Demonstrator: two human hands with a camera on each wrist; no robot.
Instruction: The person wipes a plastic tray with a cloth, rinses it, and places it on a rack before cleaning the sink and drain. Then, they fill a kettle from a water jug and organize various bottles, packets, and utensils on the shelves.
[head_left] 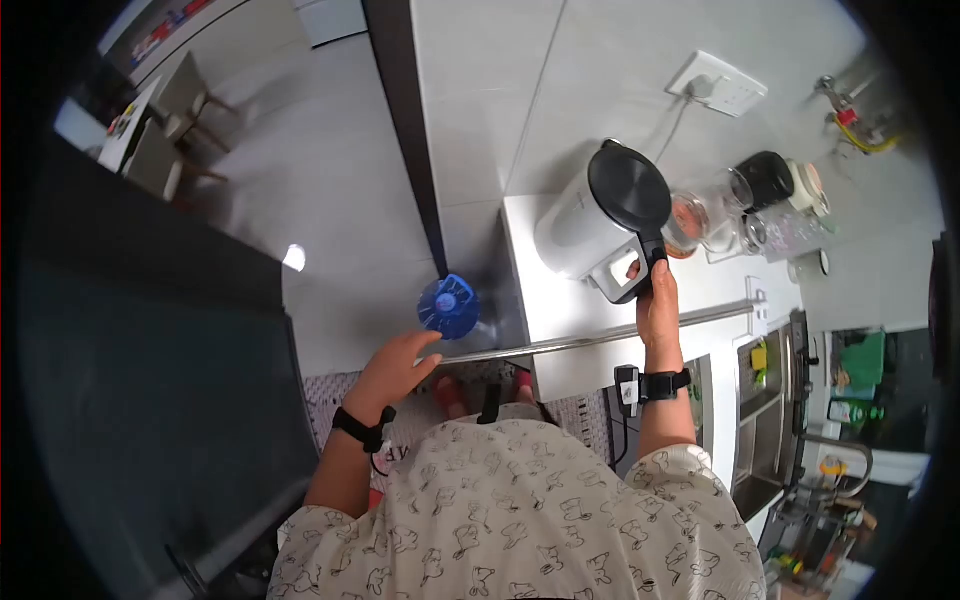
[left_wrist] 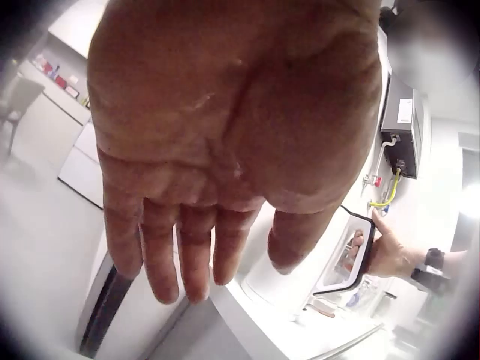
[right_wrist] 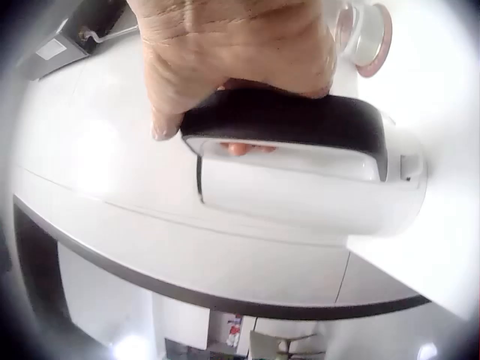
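Note:
A white electric kettle (head_left: 578, 225) with a black lid (head_left: 630, 187) stands at the left end of the white counter, its black-edged handle (right_wrist: 285, 118) turned to my right side. My right hand (head_left: 658, 305) grips that handle, with fingertips showing through its opening in the right wrist view. My left hand (head_left: 390, 370) is out at the left, in front of the body, holding nothing. In the left wrist view its palm (left_wrist: 232, 120) faces the camera with the fingers extended. In the head view its fingertips lie near a long metal rod (head_left: 560, 346) along the counter front.
A blue-capped water jug (head_left: 449, 306) stands on the floor beyond the left hand. Glass jars (head_left: 705, 215) and a black-lidded container (head_left: 765, 180) stand right of the kettle. A socket (head_left: 716, 84) with a plug is on the wall. A sink (head_left: 760, 420) lies further right.

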